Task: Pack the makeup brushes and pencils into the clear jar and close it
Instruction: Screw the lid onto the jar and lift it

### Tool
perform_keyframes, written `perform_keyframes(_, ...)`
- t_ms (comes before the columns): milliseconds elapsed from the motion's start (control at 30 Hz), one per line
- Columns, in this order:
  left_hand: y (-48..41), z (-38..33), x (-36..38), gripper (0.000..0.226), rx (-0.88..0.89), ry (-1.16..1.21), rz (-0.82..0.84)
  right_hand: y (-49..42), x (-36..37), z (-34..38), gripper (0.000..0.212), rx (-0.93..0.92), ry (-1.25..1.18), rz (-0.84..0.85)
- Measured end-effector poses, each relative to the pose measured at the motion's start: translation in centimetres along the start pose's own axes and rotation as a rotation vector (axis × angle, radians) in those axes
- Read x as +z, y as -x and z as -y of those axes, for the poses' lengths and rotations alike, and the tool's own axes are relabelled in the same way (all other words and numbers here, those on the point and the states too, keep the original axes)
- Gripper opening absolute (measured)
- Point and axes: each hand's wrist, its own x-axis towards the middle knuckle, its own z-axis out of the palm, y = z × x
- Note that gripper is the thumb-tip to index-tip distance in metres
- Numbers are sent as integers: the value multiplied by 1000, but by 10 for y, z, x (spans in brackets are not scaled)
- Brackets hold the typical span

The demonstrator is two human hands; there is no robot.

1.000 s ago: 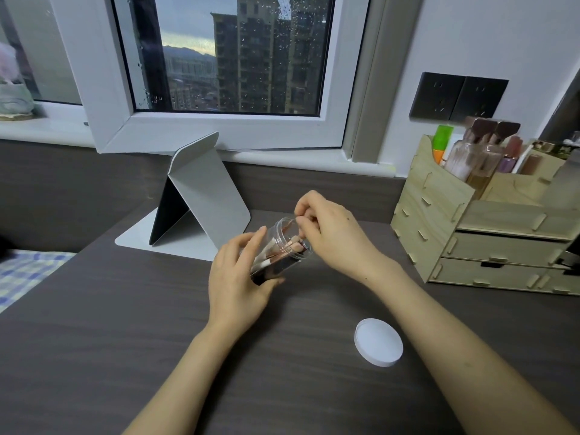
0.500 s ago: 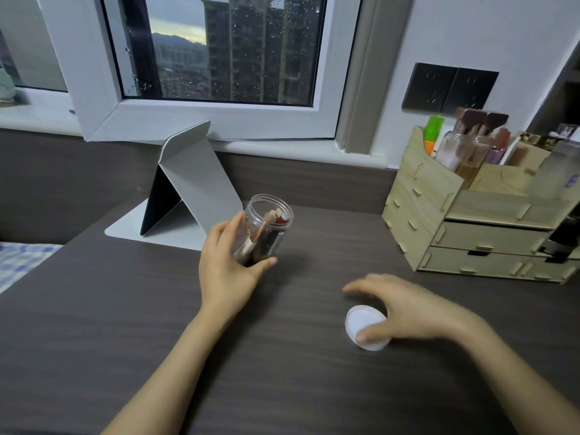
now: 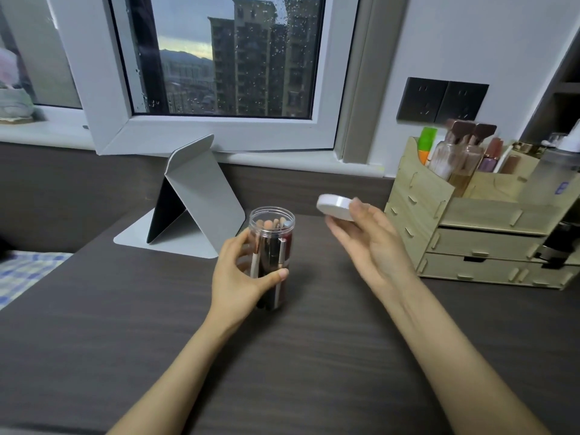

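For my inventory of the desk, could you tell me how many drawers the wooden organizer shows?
2 drawers on the wooden organizer: the upper drawer under its open shelf and the lower drawer beneath it; others may lie beyond the frame edge.

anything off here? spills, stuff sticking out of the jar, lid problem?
Nothing stands out. The jar stands upright on the desk in the left hand, brushes inside below the rim. The right hand holds the white lid tilted, off to the jar's right, not yet on.
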Motion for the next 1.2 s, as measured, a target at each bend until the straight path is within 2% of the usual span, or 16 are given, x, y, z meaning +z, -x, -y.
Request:
perform_keyframes(100,2,0,0,77,-7,-4,27,-14,17,-15,35,0,-62,-14)
perform_keyframes(167,2,1,-1,78,-20,-2,41,-16,25,-27,23,9,72,4)
perform_keyframes(300,2,2,-2,80,-65,24,112,-14,26,-39,27,12,356,104)
perform_keyframes(500,3,1,-3,83,-136,141,231,-16,15,-35,28,-4,367,267)
perform_keyframes(667,4,-6,-4,82,-186,274,325,-17,8,-30,43,22,375,355)
perform_keyframes(767,3,-7,-5,83,-198,303,360,-18,7,-21,37,46,459,387)
perform_keyframes(900,3,-8,-4,80,-208,341,400,-18,5,-14,55,74,437,435)
perform_keyframes(1100,3,-7,-4,78,-209,392,435,-9,11,-16,50,87,290,440)
perform_keyframes(1200,4,-10,-1,79,-186,333,396,-1,20,-15,42,29,433,306)
